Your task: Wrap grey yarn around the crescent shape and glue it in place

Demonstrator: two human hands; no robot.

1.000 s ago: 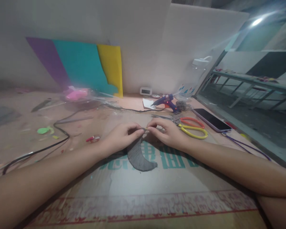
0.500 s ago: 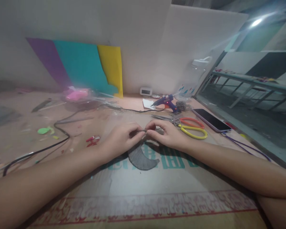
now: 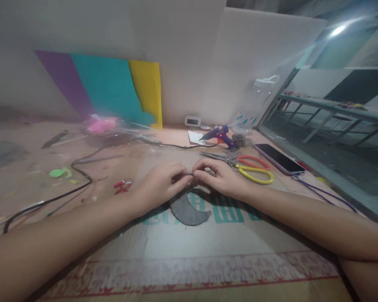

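**Grey crescent (image 3: 190, 213) swung its free end to the right**

Over the last second, the crescent's free lower end had swung slightly toward the right edge of the table (image 3: 164, 247), and the left hand (image 3: 157, 180) had come to cover more of its upper part. In the latest half second it barely moved. That suggested a small adjustment at the upper tip, not a fresh step.

The crescent lay between the hands, over the middle of the table, its free end pointing right. The left thumb and forefinger pinched the upper tip. The right hand (image 3: 220, 176) had its thumb and forefinger drawn close together at the same spot; whether they gripped the tip or a thin strand could not be told.

As for containers, a clear bottle (image 3: 260, 100) with a white lid stood upright near the table's far right corner, its contents impossible to make out. By the far edge, left of centre, clear plastic wrapping (image 3: 122, 136) lay around something pink (image 3: 101, 124).
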